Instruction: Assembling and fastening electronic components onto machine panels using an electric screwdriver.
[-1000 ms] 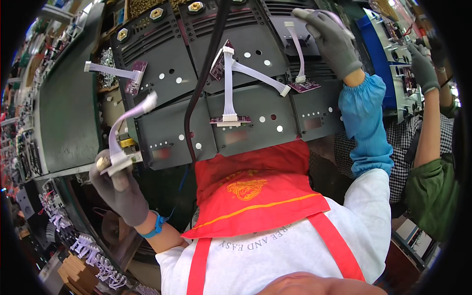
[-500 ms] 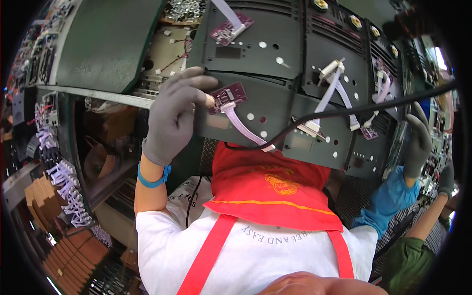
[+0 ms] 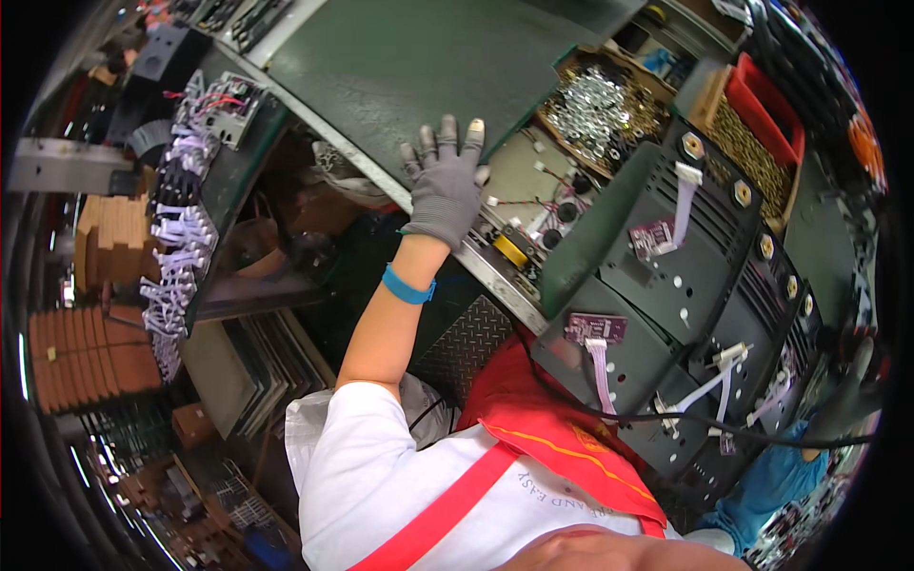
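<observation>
Green tabletop (image 3: pixel 400 71) beneath left hand (image 3: pixel 446 195), fingers (image 3: pixel 471 146) spread, empty; right hand (image 3: pixel 843 407) blurred, cannot tell.

Workbench (image 3: pixel 409 76) with dark slotted panels (image 3: pixel 693 255)

The flat dark green work surface (image 3: pixel 409 71) at far centre offers a wide level path, narrowed at its near edge by the grey-gloved left hand (image 3: pixel 446 186) with fingers spread. Right of it, a heap of small silvery metal parts (image 3: pixel 595 105) and a red plastic bin (image 3: pixel 752 109) block low passage. On the dark grey slotted metal panels (image 3: pixel 709 271), purple circuit boards (image 3: pixel 597 328) with pale ribbon cables (image 3: pixel 600 376) obstruct low sweeps; bare panel lies between them. A thick black cable (image 3: pixel 800 443) crosses the near right side.
</observation>
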Demonstrator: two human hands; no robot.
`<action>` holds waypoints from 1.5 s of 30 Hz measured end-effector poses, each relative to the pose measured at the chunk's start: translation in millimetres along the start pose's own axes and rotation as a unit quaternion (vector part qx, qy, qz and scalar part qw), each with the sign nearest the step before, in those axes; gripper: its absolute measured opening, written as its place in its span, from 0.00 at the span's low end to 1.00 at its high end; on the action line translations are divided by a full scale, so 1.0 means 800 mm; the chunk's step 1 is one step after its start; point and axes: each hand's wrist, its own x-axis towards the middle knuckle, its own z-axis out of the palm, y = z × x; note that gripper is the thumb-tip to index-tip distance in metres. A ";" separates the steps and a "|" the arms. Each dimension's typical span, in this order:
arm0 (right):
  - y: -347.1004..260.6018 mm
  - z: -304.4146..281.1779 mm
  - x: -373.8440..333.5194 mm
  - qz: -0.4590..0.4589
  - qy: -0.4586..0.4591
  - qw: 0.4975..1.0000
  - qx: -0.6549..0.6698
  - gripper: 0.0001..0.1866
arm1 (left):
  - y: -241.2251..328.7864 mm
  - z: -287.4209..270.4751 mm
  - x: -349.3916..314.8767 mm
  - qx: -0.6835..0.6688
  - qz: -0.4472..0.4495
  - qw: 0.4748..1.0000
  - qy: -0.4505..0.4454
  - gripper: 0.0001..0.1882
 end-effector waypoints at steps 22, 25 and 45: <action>-0.087 0.051 -0.018 -0.014 0.033 0.996 0.083 0.26 | 0.220 -0.023 0.229 -0.229 0.350 0.893 -0.165 0.19; -0.091 0.053 -0.020 0.012 0.040 0.997 0.064 0.27 | 0.236 0.001 0.241 -0.160 0.385 0.896 -0.150 0.19; -0.098 0.035 -0.033 0.015 -0.009 0.995 0.099 0.37 | 0.233 -0.012 0.234 -0.090 0.358 0.914 -0.165 0.11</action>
